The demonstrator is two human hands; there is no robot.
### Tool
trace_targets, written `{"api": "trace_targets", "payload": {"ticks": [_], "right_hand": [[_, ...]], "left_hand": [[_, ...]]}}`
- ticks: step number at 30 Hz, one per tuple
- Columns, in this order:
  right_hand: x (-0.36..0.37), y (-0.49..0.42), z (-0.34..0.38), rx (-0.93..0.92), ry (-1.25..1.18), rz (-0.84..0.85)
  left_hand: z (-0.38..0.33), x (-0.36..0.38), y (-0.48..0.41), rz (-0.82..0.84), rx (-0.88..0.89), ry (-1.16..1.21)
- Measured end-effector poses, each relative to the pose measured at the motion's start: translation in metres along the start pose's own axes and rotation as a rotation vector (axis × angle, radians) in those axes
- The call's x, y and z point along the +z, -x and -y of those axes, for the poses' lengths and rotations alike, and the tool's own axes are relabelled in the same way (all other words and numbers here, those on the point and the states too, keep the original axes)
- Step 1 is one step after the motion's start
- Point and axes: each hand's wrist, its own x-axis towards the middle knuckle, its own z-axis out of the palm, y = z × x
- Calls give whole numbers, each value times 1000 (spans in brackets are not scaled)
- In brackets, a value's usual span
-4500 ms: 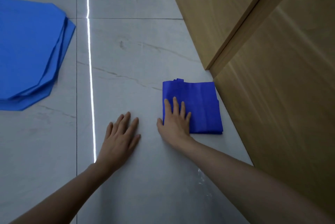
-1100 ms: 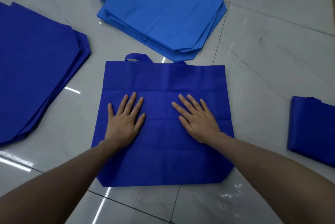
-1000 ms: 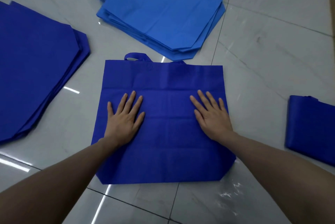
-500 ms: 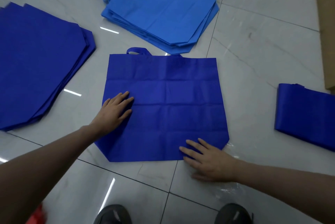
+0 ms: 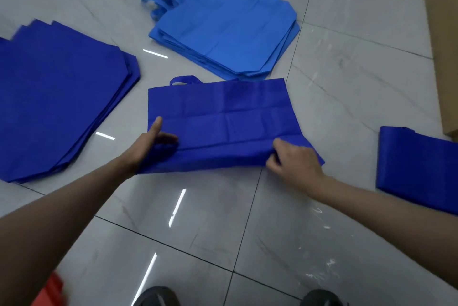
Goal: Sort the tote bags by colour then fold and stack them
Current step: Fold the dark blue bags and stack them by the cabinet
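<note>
Glossy pale marble-look floor tiles (image 5: 347, 87) carry everything, and the sorting by colour looks finished. At the far left lies a flat pile of dark blue bags (image 5: 59, 97), unfolded and fanned a little at the edges. Just right of it the left hand (image 5: 146, 144) grips the near left corner of a single dark blue bag (image 5: 223, 112), thumb on top and fingers tucked under the cloth. That bag lies spread in the middle of the floor with its handle (image 5: 184, 79) pointing away, its near edge raised off the tiles, so I judge the first fold is only just starting. Beyond it, at the top, sits the pile of light blue bags (image 5: 223, 26), also flat and unfolded, handles bunched at its far left. The right hand (image 5: 295, 159) pinches the near right corner of the middle bag between thumb and curled fingers. Well apart at the right rests one folded dark blue bag (image 5: 418, 164), the only finished one in view, beside a wooden panel (image 5: 443, 45). So nearly all the folding and stacking remains, both piles included. No brand, label or print can be read on any bag.
</note>
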Motion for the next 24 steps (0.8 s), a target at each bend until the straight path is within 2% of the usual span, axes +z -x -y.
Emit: {"api": "trace_targets", "payload": {"ticks": [1, 4, 9, 11, 12, 13, 15, 16, 17, 18, 20, 22, 24], "right_hand": [[-9, -15, -2, 76, 37, 5], [-31, -68, -14, 231, 22, 241], [-57, -145, -18, 206, -147, 624], [-57, -167, -19, 203, -114, 679], [-55, -174, -17, 195, -90, 622], [-50, -178, -16, 174, -61, 466], [-32, -175, -13, 44, 27, -77], [-21, -167, -7, -43, 50, -291], [-8, -156, 1, -131, 35, -399], [9, -143, 11, -227, 23, -394], [47, -119, 26, -346, 47, -199], [72, -108, 35, -266, 69, 81], [82, -107, 41, -126, 61, 264]], "left_hand": [[1, -4, 0, -4, -1, 27], [6, -12, -2, -26, 5, 176], [14, -14, -11, -120, -38, 330], [19, -11, -14, -185, -23, 331], [19, -8, -15, -232, -9, 308], [21, -7, -19, -292, 5, 247], [25, -5, -28, -417, 14, 100], [26, -5, -32, -465, 7, 47], [27, -6, -36, -505, -6, -6], [27, -6, -41, -543, -24, -65], [26, -5, -49, -618, -66, -209], [22, -3, -55, -677, -117, -377], [15, 0, -60, -721, -180, -481]]}}
